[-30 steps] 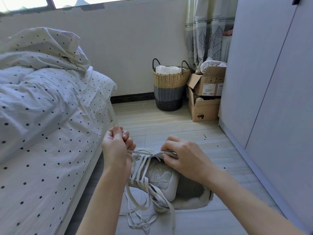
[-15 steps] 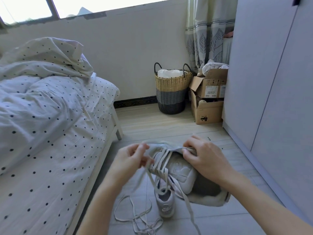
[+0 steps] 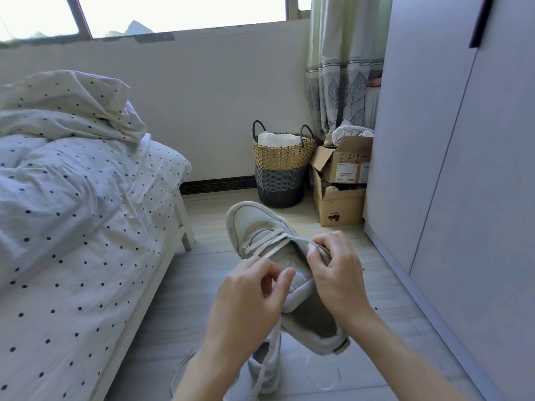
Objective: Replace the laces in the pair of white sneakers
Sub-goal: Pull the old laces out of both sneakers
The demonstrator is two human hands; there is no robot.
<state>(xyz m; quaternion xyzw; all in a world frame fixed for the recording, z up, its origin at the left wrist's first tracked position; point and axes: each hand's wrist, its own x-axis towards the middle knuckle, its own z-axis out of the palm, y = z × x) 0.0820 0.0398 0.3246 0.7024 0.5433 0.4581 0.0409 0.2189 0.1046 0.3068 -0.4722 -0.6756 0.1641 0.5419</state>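
The sneaker (image 3: 266,233) now sits higher (toe away), both hands (image 3: 249,296) pinching its lace (image 3: 278,241).

Bed (image 3: 86,227) on the left, wardrobe (image 3: 463,169) on the right, floor strip between. Basket (image 3: 282,169) against the far wall, stacked boxes (image 3: 341,183) just right of it (touching the wardrobe side). Held sneaker (image 3: 269,241) mid-floor, above second sneaker (image 3: 267,369). Curtain (image 3: 341,68) behind the boxes.

Two bare forearms, no sleeves showing, left hand (image 3: 249,296) and right hand (image 3: 335,273) ungloved, short plain fingernails
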